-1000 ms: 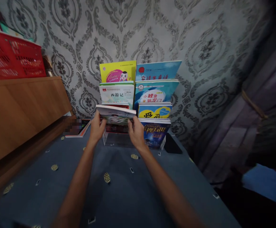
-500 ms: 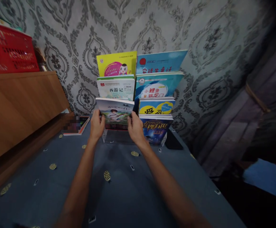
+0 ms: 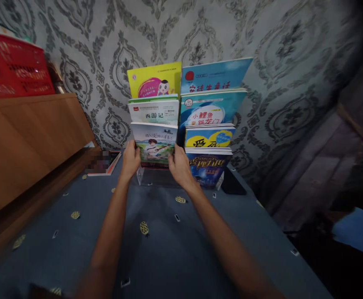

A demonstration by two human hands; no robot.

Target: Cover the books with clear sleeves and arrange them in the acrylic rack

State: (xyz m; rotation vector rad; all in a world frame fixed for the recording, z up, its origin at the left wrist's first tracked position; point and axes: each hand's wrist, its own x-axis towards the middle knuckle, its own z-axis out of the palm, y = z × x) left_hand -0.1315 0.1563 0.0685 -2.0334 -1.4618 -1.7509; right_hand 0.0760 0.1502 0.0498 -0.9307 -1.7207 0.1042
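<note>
Stretched forward, left grip [image 3: 130, 159] and right grip [image 3: 181, 165] pinch an illustrated book [image 3: 155, 143] by its sides

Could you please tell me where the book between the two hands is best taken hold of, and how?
Probably by its two side edges, coming from the front, as the left hand and right hand hold it. The book stands roughly upright, its cover facing the person, with the white book behind it, so the front seems the clearer approach.
</note>
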